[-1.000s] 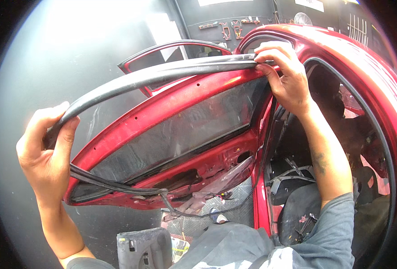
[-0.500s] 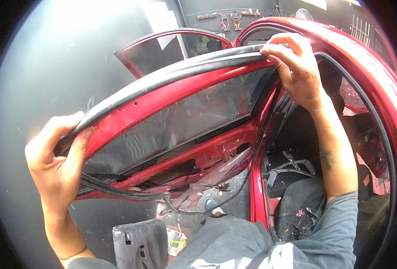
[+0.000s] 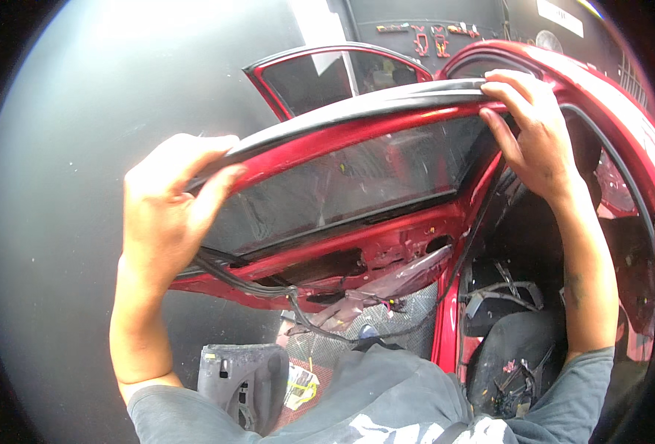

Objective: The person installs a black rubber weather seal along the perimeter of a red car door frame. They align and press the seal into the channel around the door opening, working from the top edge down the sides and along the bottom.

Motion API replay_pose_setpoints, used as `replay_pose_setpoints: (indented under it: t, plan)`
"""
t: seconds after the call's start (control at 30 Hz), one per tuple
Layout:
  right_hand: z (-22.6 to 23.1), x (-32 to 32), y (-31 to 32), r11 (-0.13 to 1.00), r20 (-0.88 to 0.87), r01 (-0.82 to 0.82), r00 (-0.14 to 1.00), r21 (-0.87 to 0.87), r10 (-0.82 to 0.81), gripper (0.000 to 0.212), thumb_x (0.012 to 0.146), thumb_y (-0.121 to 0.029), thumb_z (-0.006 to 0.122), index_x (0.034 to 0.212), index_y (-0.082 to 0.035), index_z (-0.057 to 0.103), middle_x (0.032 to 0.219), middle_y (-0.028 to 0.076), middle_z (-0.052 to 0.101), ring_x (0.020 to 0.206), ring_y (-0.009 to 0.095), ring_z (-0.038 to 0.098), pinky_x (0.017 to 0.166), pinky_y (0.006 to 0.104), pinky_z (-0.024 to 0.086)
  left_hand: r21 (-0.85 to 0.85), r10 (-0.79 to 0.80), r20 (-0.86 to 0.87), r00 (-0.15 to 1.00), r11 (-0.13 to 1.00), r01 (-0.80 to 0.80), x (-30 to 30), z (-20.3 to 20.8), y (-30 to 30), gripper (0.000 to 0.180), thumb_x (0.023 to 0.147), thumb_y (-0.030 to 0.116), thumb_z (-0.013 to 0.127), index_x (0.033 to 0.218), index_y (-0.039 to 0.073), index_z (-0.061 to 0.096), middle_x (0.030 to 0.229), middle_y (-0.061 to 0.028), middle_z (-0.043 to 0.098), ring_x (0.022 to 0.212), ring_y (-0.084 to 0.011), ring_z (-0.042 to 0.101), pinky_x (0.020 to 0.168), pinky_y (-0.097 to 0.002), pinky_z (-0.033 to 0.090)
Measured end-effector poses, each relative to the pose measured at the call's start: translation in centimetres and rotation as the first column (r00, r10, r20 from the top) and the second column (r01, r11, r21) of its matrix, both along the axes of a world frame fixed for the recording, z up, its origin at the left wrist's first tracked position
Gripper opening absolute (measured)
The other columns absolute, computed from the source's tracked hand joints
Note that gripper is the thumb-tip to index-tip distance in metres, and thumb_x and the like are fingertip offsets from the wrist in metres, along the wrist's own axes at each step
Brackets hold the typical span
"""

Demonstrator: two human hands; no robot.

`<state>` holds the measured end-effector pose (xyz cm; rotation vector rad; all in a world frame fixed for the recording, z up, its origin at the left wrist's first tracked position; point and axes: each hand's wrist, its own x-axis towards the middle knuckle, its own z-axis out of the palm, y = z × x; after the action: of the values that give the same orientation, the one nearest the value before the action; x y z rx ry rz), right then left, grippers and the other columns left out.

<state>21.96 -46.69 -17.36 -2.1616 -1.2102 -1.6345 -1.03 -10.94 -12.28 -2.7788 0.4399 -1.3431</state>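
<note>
A red car door (image 3: 327,251) stands open before me, its upper window frame arching across the view. Along the top edge of that frame runs a long black rubber door seal (image 3: 387,101). My left hand (image 3: 176,192) pinches the seal and frame edge between thumb and fingers at the left end. At the right end, the fingers of my right hand (image 3: 538,137) rest over the seal, with the thumb apart below it. Dark window glass (image 3: 342,170) sits inside the frame. Black rubber strips (image 3: 253,285) hang loosely below my left hand, their far end hidden.
At right is the red car body (image 3: 586,81) with its doorway and a dark seat (image 3: 505,348). Another open door (image 3: 313,78) stands behind. A grey door trim panel (image 3: 242,377) leans low at left. Clear plastic sheeting (image 3: 387,285) hangs from the door's inner side.
The whole view has shifted, so the door appears farther right. My left hand has moved along the frame toward my right hand. My right thumb has come away from the seal.
</note>
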Motion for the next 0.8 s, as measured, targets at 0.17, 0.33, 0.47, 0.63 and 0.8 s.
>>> replay_pose_setpoints:
  t: [0.17, 0.33, 0.47, 0.63, 0.8]
  plan:
    - [1.0, -3.9, 2.8, 0.965, -0.155, -0.245, 0.954, 0.091, 0.257, 0.046, 0.088, -0.014, 0.079, 0.133, -0.009, 0.068, 0.129, 0.015, 0.068, 0.125, 0.036, 0.063, 0.112, 0.0469, 0.045, -0.54, -0.174, -0.332, 0.927, 0.841, -0.036, -1.0, 0.0, 0.1, 0.029, 0.092, 0.012, 0.079, 0.118, 0.002, 0.071, 0.084, -0.0006, 0.066, 0.073, -0.0086, 0.06, 0.069, -0.0245, 0.05]
    - [1.4, -3.2, 7.4, 0.925, -0.089, -0.381, 0.921, -0.001, 0.379, 0.03, 0.089, -0.009, 0.075, 0.119, -0.007, 0.072, 0.116, 0.013, 0.073, 0.114, 0.034, 0.067, 0.101, 0.0451, 0.049, -0.661, -0.292, -0.595, 0.749, 0.709, -0.248, -1.9, 1.8, 2.1, 0.029, 0.092, 0.017, 0.079, 0.116, 0.003, 0.07, 0.079, 0.0034, 0.063, 0.064, -0.0042, 0.052, 0.059, -0.022, 0.043]
    - [1.5, -2.8, 8.2, 0.872, -0.157, -0.481, 0.858, 0.091, 0.49, 0.016, 0.091, -0.005, 0.072, 0.107, -0.003, 0.075, 0.106, 0.014, 0.075, 0.104, 0.035, 0.071, 0.093, 0.0437, 0.052, -0.661, -0.435, -0.679, 0.592, 0.712, -0.235, -5.1, 2.0, 5.8, 0.031, 0.093, 0.024, 0.081, 0.111, 0.002, 0.069, 0.087, 0.0009, 0.067, 0.074, -0.0075, 0.058, 0.068, -0.0252, 0.049]
    - [0.6, -2.7, 8.6, 0.894, -0.26, -0.386, 0.86, 0.229, 0.439, 0.021, 0.093, -0.004, 0.071, 0.113, -0.004, 0.075, 0.114, 0.012, 0.076, 0.112, 0.029, 0.071, 0.102, 0.0394, 0.051, -0.751, -0.497, -0.632, 0.595, 0.584, -0.31, -9.8, 0.2, 11.8, 0.023, 0.092, 0.017, 0.075, 0.105, -0.001, 0.068, 0.083, -0.0048, 0.069, 0.064, -0.0136, 0.065, 0.063, -0.0294, 0.052]
    - [0.3, -3.0, 9.3, 0.895, -0.314, -0.376, 0.842, 0.242, 0.438, 0.024, 0.096, 0.0, 0.065, 0.118, -0.003, 0.076, 0.119, 0.013, 0.076, 0.118, 0.025, 0.069, 0.106, 0.0379, 0.05, -0.747, -0.378, -0.607, 0.699, 0.572, -0.34, -14.7, -1.1, 15.1, 0.022, 0.09, 0.019, 0.081, 0.102, 0.004, 0.068, 0.082, -0.0021, 0.07, 0.066, -0.0084, 0.062, 0.06, -0.0257, 0.052]
